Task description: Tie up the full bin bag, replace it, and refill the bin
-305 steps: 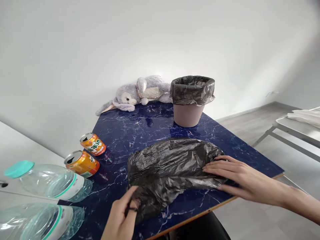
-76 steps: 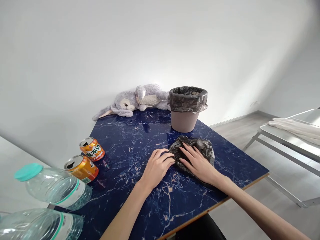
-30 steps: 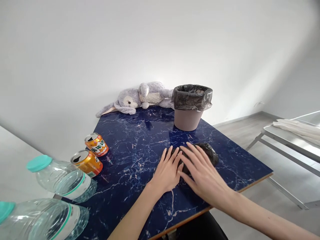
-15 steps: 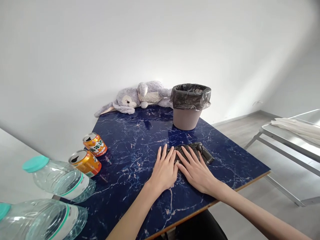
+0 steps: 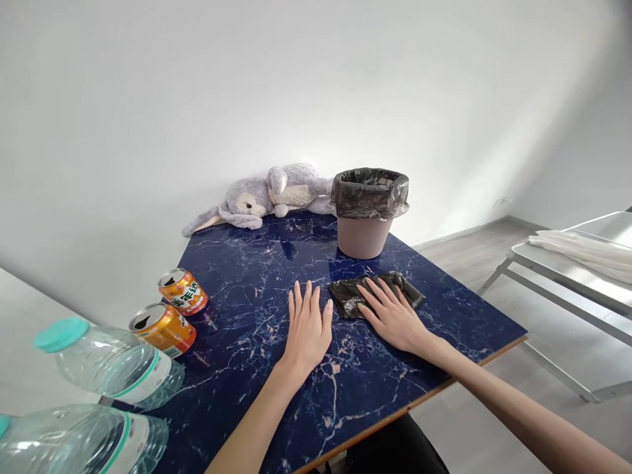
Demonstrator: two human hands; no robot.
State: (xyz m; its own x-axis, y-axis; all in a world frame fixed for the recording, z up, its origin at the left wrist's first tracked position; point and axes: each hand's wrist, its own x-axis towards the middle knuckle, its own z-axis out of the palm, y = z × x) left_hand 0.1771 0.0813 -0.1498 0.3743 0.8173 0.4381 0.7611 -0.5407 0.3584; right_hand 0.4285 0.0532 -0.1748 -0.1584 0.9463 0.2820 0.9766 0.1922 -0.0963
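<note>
Left hand [image 5: 309, 329] has shifted away from the flattened, crinkled black bag [image 5: 347, 297].

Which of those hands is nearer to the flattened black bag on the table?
The right. The right hand lies on the flattened black bag; the left hand is just left of it, its thumb close to the bag's edge.

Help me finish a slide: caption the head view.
Right hand on a flattened black bag, left hand palm-down beside it, bin behind on the blue table.
</note>
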